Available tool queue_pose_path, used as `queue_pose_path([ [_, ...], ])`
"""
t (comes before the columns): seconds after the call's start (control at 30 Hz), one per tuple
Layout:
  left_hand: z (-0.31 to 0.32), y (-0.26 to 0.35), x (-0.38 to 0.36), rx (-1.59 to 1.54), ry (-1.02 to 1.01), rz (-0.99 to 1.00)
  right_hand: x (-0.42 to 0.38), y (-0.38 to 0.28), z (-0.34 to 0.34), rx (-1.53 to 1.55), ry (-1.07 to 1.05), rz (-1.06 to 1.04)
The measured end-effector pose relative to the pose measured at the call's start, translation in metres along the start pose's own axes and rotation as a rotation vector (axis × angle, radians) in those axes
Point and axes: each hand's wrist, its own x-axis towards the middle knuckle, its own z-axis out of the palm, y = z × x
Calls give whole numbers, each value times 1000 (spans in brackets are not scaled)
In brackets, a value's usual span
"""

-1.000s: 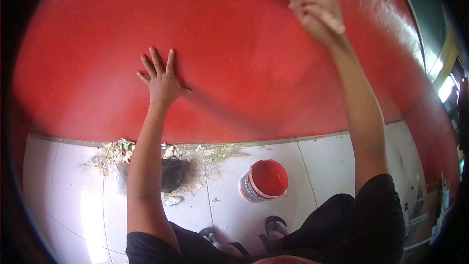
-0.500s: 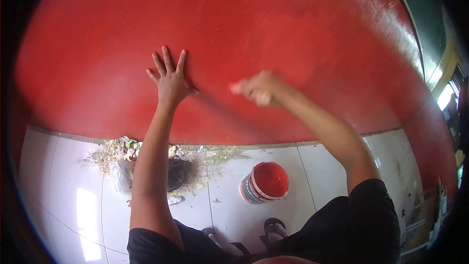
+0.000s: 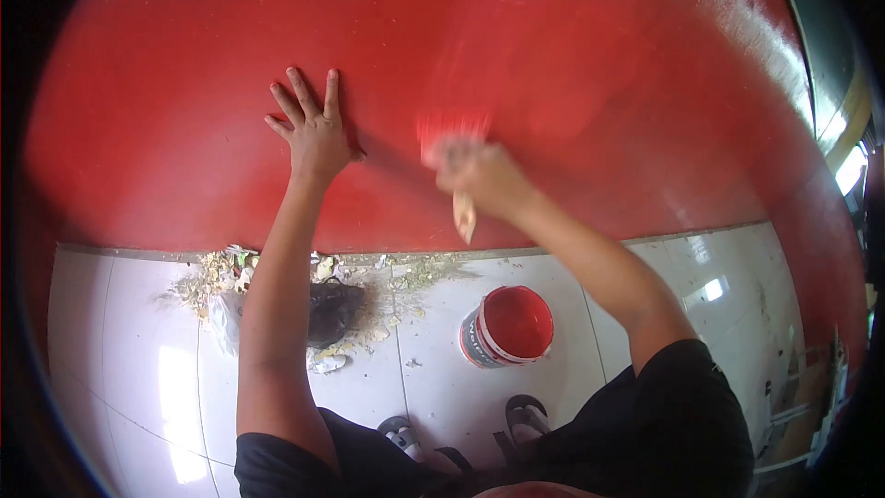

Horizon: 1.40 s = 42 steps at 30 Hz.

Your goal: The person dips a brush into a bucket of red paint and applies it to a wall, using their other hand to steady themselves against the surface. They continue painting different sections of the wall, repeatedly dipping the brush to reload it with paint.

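My left hand [image 3: 317, 140] is pressed against the red wall [image 3: 590, 65], its fingers spread wide and nothing in it. To its right, my right hand [image 3: 484, 175] is closed round a paintbrush [image 3: 465, 215]. The brush's wooden handle points down and its red-coated bristles point up, at the wall surface; they are blurred by motion. Below the right hand, a bucket [image 3: 479, 341] holding red paint stands upright on the floor, a dark label on its side.
Scraped flakes and debris [image 3: 221, 281] lie along the wall's foot, with a black plastic bag [image 3: 334, 314] and a clear plastic bag [image 3: 224, 321] among them. White tiles [image 3: 138, 387] cover the floor. My sandalled feet [image 3: 526, 417] are just below the bucket. Assorted items stand at far right.
My right hand has turned, so the paintbrush now shows with its bristles upward and handle downward. My left hand stays spread on the wall. The whole view has shifted slightly.
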Motion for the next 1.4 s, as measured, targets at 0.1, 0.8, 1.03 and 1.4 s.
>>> queue_pose_path([
  [0.1, 3, 0, -1, 7, 23, 15, -18, -16, 28, 498, -111, 55],
  [0.8, -14, 7, -7, 4, -43, -51, -5, -3, 9, 230, 41, -96],
  [1.03, -6, 15, -7, 67, 52, -85, -68, 137, -76, 860, 32, 328],
  [1.4, 16, 46, -10, 137, 28, -12, -178, 163, -32, -319, 349, 279],
])
